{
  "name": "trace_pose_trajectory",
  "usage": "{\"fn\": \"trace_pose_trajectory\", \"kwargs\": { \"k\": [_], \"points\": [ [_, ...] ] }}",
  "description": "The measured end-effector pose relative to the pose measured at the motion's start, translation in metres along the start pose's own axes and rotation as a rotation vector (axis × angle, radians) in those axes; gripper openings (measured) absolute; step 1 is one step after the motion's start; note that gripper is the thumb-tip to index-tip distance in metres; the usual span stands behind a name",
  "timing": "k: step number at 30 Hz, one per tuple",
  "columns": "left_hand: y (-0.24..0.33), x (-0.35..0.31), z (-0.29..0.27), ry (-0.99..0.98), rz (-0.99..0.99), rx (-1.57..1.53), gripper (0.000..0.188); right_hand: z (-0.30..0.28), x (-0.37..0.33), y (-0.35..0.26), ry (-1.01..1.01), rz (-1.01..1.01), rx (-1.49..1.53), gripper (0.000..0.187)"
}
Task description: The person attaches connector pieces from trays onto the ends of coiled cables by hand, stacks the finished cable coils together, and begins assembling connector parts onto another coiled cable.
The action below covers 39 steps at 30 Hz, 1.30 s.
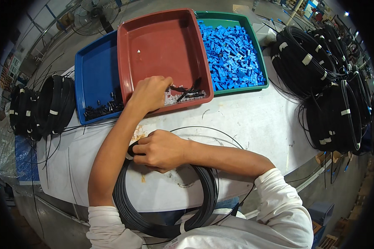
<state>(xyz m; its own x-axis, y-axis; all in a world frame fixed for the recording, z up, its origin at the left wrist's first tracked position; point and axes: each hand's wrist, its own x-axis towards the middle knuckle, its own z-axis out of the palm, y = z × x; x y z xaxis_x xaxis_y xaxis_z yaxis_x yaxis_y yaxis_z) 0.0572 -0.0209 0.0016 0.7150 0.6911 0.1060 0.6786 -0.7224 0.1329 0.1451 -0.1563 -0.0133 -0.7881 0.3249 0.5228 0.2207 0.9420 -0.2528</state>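
My left hand [149, 93] reaches over the near rim of the red tray [162, 45]. Its fingers are curled together beside small white pieces [174, 98] and some black pieces [191, 89] in the tray's near corner. Whatever those fingers pinch, if anything, is hidden. On the white table, my right hand [162, 151] is closed on a coil of black cable [207, 195] at its upper left side. The coil hangs down over the table's front edge against my body, and a white band wraps its lower part. A loose cable end arcs out behind my right forearm.
Under the red tray's left side sits a blue tray [96, 62] with black parts. To its right, a green tray [259, 62] holds many blue clips [232, 56]. Banded black cable coils stand at the left [54, 103] and in a pile at the right [332, 112]. A fan [94, 16] stands beyond.
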Motion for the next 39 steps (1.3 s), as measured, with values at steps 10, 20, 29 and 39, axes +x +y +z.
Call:
{"fn": "trace_pose_trajectory", "kwargs": {
  "k": [10, 20, 29, 39],
  "points": [
    [-0.001, -0.008, -0.006, 0.132, 0.089, -0.230, 0.036, 0.001, 0.002, 0.000, 0.000, -0.006, -0.007, 0.030],
    [-0.002, -0.038, -0.015, 0.218, -0.265, -1.453, 0.018, -0.002, 0.001, 0.000, 0.214, 0.112, -0.054, 0.026],
    [0.010, -0.145, -0.041, 0.656, -0.331, -1.610, 0.014, -0.004, 0.002, -0.003, 0.430, 0.331, 0.027, 0.015],
    [0.027, -0.211, -0.019, 0.779, -0.312, -1.427, 0.025, -0.033, 0.019, -0.014, 0.470, 0.542, 0.430, 0.010]
  ]
}}
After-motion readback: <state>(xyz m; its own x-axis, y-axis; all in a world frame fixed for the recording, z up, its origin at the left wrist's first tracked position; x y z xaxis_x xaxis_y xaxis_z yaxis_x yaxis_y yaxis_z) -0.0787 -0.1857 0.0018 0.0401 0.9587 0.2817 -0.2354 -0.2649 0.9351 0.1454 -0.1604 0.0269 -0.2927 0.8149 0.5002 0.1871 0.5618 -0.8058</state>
